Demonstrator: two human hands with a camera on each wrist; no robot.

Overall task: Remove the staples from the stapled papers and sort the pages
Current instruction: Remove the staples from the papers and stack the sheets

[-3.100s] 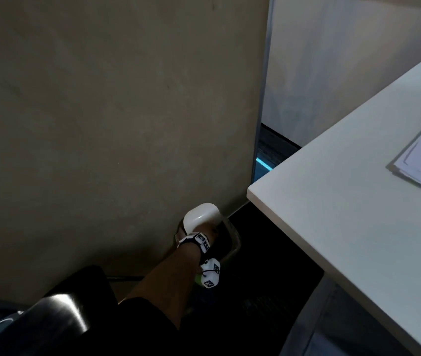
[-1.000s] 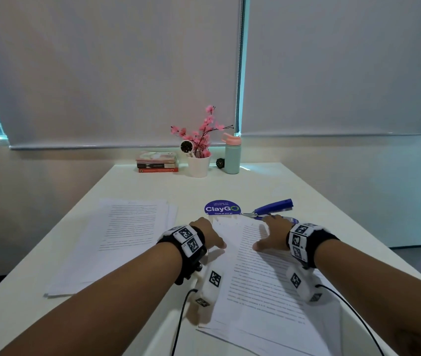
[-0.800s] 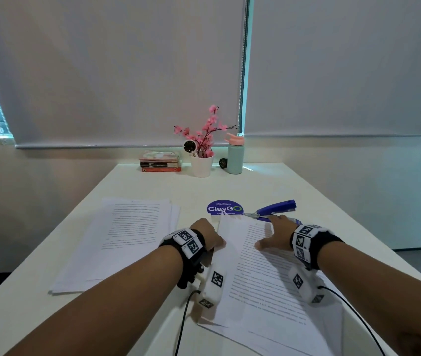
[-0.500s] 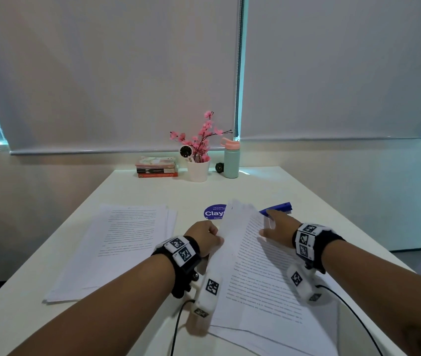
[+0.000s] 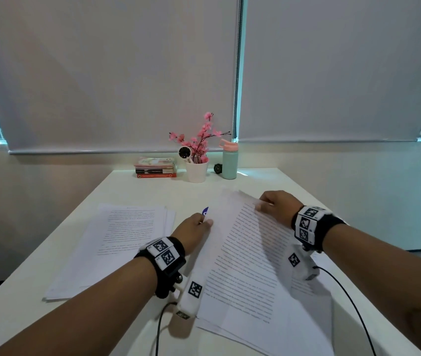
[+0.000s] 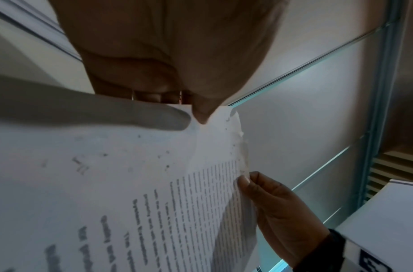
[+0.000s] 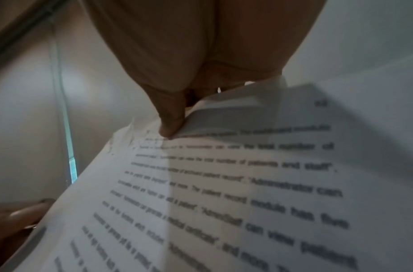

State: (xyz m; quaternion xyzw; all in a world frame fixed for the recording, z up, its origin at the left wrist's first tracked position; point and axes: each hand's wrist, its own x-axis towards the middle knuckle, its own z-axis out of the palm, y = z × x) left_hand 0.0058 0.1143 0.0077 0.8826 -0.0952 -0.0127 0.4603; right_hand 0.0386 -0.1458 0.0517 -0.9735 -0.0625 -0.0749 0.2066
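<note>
A bundle of printed pages [image 5: 242, 242] lies in front of me, its far end raised off the white table [image 5: 268, 181]. My left hand [image 5: 205, 222] pinches its left edge near the top. My right hand [image 5: 262, 205] pinches its top right corner. The left wrist view shows my left fingertips [image 6: 198, 114] on the pages [image 6: 130, 184] beside a ragged, hole-marked corner [image 6: 233, 138]. In the right wrist view my right fingertips [image 7: 170, 128] grip the top sheet [image 7: 224, 184] by a folded corner. More sheets [image 5: 314, 327] lie flat underneath. A second paper stack [image 5: 127, 232] lies to the left.
A blue round sticker [image 5: 205, 210] peeks out behind the raised pages. At the table's far edge stand books [image 5: 155, 167], a white pot of pink flowers [image 5: 196, 170] and a green bottle [image 5: 229, 160]. Wrist cables [image 5: 345, 286] trail toward me.
Both hands lay on the pages flat on the table; now they have lifted the far end. The raised pages hide the blue tool behind them. Earlier I looked down at the floor.
</note>
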